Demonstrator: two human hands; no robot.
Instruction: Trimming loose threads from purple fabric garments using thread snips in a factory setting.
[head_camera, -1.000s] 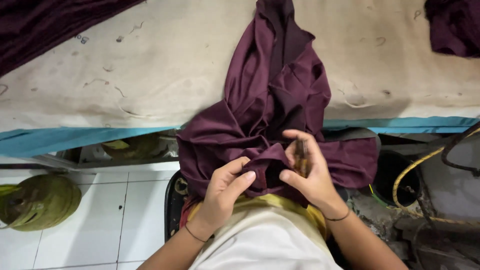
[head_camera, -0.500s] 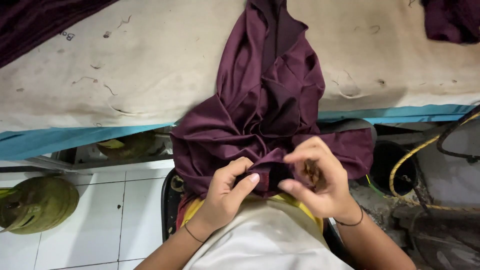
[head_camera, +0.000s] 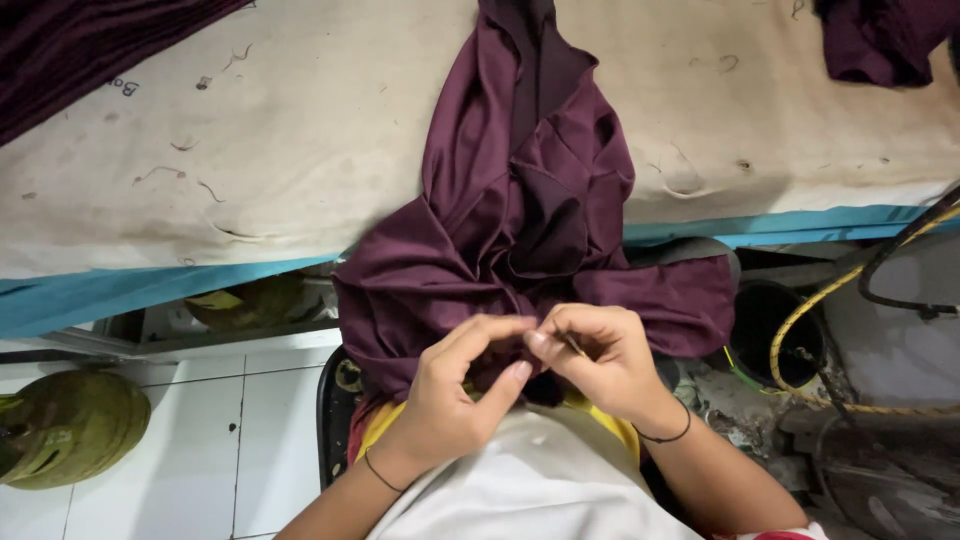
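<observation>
Your left hand (head_camera: 455, 395) and right hand (head_camera: 600, 360) met fingertip to fingertip, both pinching the maroon garment (head_camera: 520, 230), which stretched away toward 12 o'clock.

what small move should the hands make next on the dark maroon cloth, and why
Probably pull the right hand gently away: both hands pinch the same fold of the shiny dark maroon cloth, with the left hand pressing it and a thin, unclear object in the right fingers.
</observation>
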